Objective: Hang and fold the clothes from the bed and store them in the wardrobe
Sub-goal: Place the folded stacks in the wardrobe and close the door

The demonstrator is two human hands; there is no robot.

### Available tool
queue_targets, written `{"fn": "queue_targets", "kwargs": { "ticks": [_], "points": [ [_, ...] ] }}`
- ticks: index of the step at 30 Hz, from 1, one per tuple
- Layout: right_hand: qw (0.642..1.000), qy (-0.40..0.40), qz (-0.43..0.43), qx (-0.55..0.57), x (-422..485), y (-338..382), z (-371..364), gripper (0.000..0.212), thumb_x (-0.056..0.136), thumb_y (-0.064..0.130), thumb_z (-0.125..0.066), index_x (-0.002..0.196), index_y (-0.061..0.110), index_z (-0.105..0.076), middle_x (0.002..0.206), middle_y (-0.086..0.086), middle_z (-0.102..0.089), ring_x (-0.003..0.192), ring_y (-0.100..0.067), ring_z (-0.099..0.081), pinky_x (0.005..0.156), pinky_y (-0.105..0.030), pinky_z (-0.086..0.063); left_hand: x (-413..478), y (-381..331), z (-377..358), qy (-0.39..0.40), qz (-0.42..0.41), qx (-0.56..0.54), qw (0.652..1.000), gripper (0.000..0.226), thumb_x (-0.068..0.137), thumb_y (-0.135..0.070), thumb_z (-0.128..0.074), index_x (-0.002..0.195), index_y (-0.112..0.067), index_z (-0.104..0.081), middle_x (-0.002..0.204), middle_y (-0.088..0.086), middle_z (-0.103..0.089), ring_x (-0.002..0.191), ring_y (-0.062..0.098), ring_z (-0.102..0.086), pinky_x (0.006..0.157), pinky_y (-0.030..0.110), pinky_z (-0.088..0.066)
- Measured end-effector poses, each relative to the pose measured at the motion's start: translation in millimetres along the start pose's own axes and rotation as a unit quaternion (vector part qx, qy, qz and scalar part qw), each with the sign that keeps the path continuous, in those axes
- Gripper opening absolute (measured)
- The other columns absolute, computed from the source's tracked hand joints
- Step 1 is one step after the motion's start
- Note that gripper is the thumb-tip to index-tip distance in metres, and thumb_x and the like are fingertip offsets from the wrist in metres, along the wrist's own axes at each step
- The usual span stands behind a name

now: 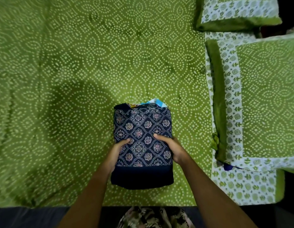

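A stack of folded clothes point(143, 129) is at the near middle of the bed, topped by a navy garment with a pale floral diamond print and a plain dark band at its near end. Bits of blue, white and yellow cloth point(157, 102) peek out at its far edge. My left hand point(117, 151) grips the stack's left side, thumb on top. My right hand point(171, 148) grips the right side, thumb lying across the print. Whether the stack rests on the bed or is lifted I cannot tell.
The bed is covered by a green sheet point(77, 63) with a white dotted pattern. Two green pillows with white printed borders lie at the right, one far point(238, 12), one near point(261, 99). The bed's near edge runs along the bottom, with dark floor below.
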State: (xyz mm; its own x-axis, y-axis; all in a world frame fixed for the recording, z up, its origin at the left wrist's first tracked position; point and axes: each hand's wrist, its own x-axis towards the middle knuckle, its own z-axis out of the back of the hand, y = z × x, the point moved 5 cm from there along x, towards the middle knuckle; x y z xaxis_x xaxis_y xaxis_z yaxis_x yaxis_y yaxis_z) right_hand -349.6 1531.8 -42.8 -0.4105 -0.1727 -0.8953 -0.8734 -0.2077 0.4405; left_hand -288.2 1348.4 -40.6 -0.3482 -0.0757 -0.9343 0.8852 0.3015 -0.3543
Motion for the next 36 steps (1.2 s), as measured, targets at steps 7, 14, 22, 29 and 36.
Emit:
{"fn": "queue_targets", "kwargs": {
  "ticks": [7,14,22,29,36],
  "points": [
    [1.0,-0.013,-0.001,-0.016,4,-6,-9,0.144,0.035,0.064,-0.082,0.151,0.018,-0.01,0.157,-0.005,-0.018,0.142,-0.022,-0.02,0.114,-0.043,-0.014,-1,-1,13,-0.006,-0.006,-0.014,1.0,0.072,0.084,-0.035,-0.056,0.145,-0.015,-0.024,0.149,0.004,-0.027,0.127,0.023,-0.038,0.108,0.038,-0.022],
    [0.999,0.004,0.024,-0.048,-23,18,-7,0.13,0.053,0.055,-0.078,0.151,0.015,-0.003,0.157,-0.007,-0.014,0.142,-0.022,-0.018,0.114,-0.042,-0.014,-41,0,16,-0.003,-0.028,-0.095,0.995,0.039,0.079,-0.039,-0.059,0.109,-0.013,-0.055,0.096,0.013,-0.068,0.08,0.015,-0.065,0.076,0.027,-0.05],
    [0.983,0.057,0.086,-0.148,-60,46,-15,0.141,0.032,0.084,-0.07,0.15,0.027,-0.016,0.158,0.003,-0.01,0.143,-0.015,-0.014,0.113,-0.042,-0.01,-114,-15,8,-0.045,-0.164,-0.157,0.973,0.069,0.083,-0.05,-0.055,0.136,-0.008,-0.04,0.13,0.009,-0.053,0.095,0.003,-0.059,0.093,0.016,-0.038],
    [0.944,0.125,0.16,-0.261,-125,58,-24,0.122,0.041,0.078,-0.07,0.145,0.026,-0.032,0.155,0.002,-0.02,0.141,-0.014,-0.021,0.112,-0.035,-0.016,-191,21,-6,-0.105,-0.248,-0.217,0.938,0.031,0.093,-0.028,-0.044,0.118,-0.011,-0.052,0.104,0.003,-0.069,0.082,0.002,-0.065,0.079,0.009,-0.045],
    [0.884,0.269,0.174,-0.34,-249,46,-35,0.053,0.072,0.051,-0.07,0.117,0.026,-0.059,0.118,0.011,-0.061,0.093,0.006,-0.061,0.079,-0.012,-0.048,-301,105,-30,-0.279,-0.291,-0.315,0.859,0.019,0.094,-0.013,-0.045,0.105,-0.006,-0.058,0.067,-0.006,-0.071,0.069,-0.003,-0.066,0.064,0.005,-0.047]
  ]
}}
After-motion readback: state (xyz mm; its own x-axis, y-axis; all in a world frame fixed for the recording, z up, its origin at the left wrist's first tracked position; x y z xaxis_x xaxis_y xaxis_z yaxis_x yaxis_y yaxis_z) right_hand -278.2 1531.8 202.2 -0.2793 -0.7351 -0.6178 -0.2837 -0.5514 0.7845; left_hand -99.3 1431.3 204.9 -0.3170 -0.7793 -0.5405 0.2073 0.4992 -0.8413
